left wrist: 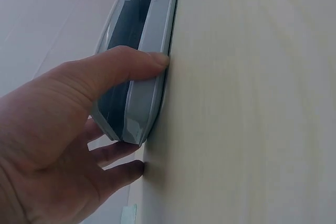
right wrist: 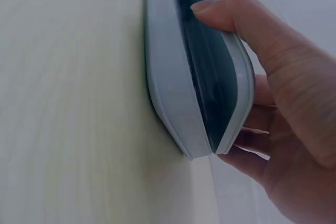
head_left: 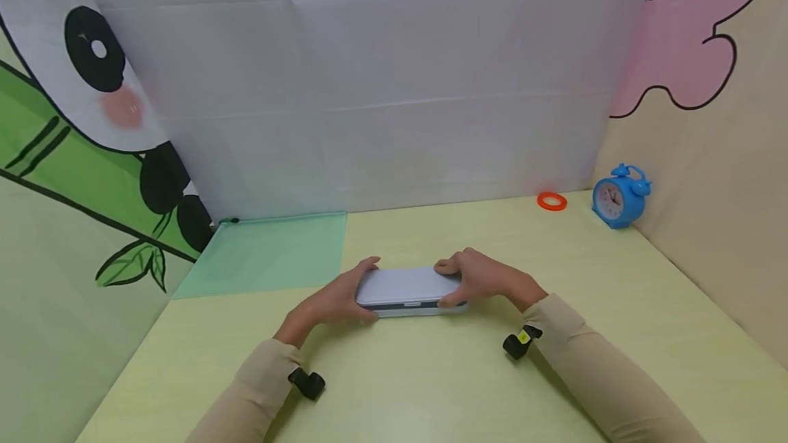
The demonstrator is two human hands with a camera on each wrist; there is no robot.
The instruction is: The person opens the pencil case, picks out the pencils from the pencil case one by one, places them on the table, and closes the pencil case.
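Observation:
A long pale grey hinged case (head_left: 400,284) lies on the table in front of me. Its lid stands slightly ajar along the near side, baring a dark inside (right wrist: 212,72). My left hand (head_left: 338,298) grips the left end. In the left wrist view its thumb presses the lower shell (left wrist: 142,98) near the table, with the fingers behind the case. At the right end my right hand (head_left: 483,277) holds the lid (right wrist: 242,77). The right thumb sits at the lid's front edge, while the other fingers reach round the back. What lies inside the case is hidden.
A translucent green mat (head_left: 271,251) covers the table's back left. An orange-red ring (head_left: 551,201) and a blue alarm clock (head_left: 618,197) stand at the back right. A grey-white cloth (head_left: 394,87) hangs behind the table, with printed cloth at both sides.

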